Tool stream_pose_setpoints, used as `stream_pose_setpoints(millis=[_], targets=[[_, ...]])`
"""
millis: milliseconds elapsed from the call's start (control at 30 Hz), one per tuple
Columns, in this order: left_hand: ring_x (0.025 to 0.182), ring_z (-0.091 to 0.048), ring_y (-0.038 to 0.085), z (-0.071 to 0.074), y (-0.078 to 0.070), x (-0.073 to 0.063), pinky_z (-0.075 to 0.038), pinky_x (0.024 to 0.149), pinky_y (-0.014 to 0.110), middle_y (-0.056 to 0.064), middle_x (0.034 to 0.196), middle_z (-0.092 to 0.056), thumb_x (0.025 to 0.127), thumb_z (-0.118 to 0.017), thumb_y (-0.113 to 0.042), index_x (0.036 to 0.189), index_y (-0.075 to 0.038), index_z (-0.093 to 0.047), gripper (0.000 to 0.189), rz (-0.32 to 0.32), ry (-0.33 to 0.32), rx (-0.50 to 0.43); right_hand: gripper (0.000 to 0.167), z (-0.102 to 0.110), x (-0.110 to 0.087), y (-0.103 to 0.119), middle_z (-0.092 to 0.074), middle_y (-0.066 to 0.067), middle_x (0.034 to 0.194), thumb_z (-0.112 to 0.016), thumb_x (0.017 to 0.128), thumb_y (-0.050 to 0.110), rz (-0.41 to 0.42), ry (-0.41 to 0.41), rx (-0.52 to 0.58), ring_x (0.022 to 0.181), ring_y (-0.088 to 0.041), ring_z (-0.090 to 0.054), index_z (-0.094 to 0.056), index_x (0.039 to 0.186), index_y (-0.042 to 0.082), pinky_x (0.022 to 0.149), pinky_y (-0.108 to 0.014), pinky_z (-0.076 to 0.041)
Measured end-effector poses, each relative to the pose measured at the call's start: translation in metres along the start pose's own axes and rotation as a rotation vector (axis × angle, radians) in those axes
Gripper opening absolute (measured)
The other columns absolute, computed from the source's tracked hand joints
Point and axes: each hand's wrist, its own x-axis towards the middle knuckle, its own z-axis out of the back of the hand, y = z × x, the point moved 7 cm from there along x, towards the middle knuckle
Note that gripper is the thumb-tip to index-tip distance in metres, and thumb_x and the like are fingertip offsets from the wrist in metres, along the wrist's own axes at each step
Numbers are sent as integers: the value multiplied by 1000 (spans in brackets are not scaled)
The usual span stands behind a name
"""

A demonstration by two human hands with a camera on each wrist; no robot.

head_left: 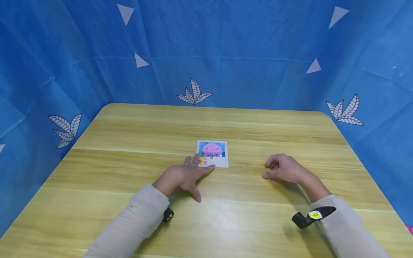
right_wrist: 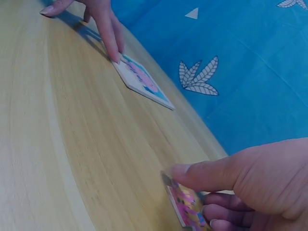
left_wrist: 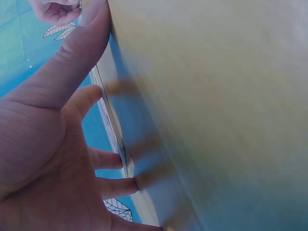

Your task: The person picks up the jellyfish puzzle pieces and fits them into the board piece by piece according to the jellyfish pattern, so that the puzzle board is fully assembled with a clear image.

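A small square jigsaw puzzle [head_left: 217, 163] with a pink jellyfish picture and a white border lies flat on the table. Its lower right part shows plain white. My left hand [head_left: 187, 176] is spread wide, its straight fingers resting on the puzzle's near left corner and edge. To the right, my right hand [head_left: 285, 168] pinches a flat puzzle piece [right_wrist: 185, 204] between thumb and curled fingers, close over the tabletop. Pink, yellow and blue print shows on that piece, while the fingers hide part of it. Only a sliver of it appears in the head view.
The wooden table [head_left: 232, 222] has rounded far corners. Blue cloth [head_left: 251, 46] with white triangles and leaf prints hangs behind it and along both sides. Black straps circle both sleeves, the right strap [head_left: 314, 216] bearing a yellow label.
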Motion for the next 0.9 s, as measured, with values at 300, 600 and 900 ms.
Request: stream_pose_setpoints(millis=[300,600,900], targets=[[147,4,43,0,-1,-1,-24,108,64,20,162,10,72,-86,-44,158,-40,-18,110,-10,-1,3,28,-1,-12,-8,-60,-4,87,-82,82,20,-34,15,-6,79,-20,-52,-66,96,1,69,-35,-45],[147,5,42,-1,-1,-1,-24,108,64,19,162,11,72,-86,-44,158,-41,-17,110,-3,-3,-3,23,-2,-15,-6,-59,-3,86,-81,82,14,30,-18,15,76,-18,-50,-64,92,1,65,-31,-43],[147,5,42,0,0,-2,-25,107,64,19,162,11,72,-86,-45,158,-41,-17,110,-5,-5,2,5,-6,-9,5,-63,-3,81,-65,94,1,131,-74,68,73,-16,-58,-60,94,-2,63,-26,-47]])
